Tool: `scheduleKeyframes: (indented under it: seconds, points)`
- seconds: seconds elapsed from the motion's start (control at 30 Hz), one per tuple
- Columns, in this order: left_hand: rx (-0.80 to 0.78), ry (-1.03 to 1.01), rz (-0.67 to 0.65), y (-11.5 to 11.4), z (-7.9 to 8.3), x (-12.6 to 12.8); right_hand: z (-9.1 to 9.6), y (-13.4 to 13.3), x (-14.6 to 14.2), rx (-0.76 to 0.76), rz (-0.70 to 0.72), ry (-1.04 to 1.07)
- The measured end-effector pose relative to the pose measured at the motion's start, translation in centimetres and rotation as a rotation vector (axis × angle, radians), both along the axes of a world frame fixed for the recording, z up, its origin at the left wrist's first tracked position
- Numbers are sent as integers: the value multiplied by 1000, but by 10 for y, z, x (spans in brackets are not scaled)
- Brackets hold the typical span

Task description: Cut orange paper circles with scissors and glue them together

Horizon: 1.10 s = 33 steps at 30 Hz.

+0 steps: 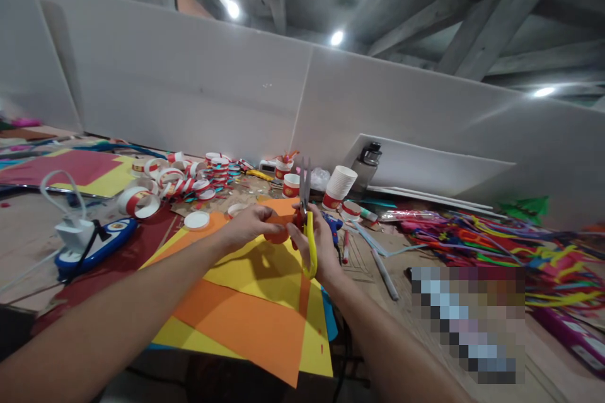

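My right hand (321, 242) grips yellow-handled scissors (307, 220), blades pointing up and apart. My left hand (250, 223) pinches a small orange paper piece (278, 233) right beside the scissors' blades. Both hands hover above overlapping orange and yellow paper sheets (255, 302) on the table.
Red-and-white paper rings (179, 179) are heaped at the back left, a stack of paper cups (339, 186) and a dark bottle (367, 164) behind. A blue power strip with charger (89, 242) lies left. Coloured paper strips (510, 242) pile up right. White boards wall the rear.
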State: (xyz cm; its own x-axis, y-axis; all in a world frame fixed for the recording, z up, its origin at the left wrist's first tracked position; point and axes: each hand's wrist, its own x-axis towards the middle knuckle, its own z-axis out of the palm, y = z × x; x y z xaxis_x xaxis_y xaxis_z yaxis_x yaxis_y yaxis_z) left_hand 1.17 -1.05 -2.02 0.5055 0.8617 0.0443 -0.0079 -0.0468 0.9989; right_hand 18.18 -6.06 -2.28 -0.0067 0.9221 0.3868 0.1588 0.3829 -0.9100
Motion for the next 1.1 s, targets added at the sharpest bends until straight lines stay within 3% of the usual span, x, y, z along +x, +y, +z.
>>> scheduleKeyframes:
  seconds: [0.17,0.37,0.8,1.1]
  points:
    - [41,74,10,4,-6,0,2,1,2,-17,-7,-61]
    - [37,102,18,0,2,-1,8,-4,3,-19,35,-112]
    - [140,181,-17,2,1,-1,-8,3,3,-23,11,-104]
    - [136,182,2,0,2,-1,-2,-1,0,-67,5,-73]
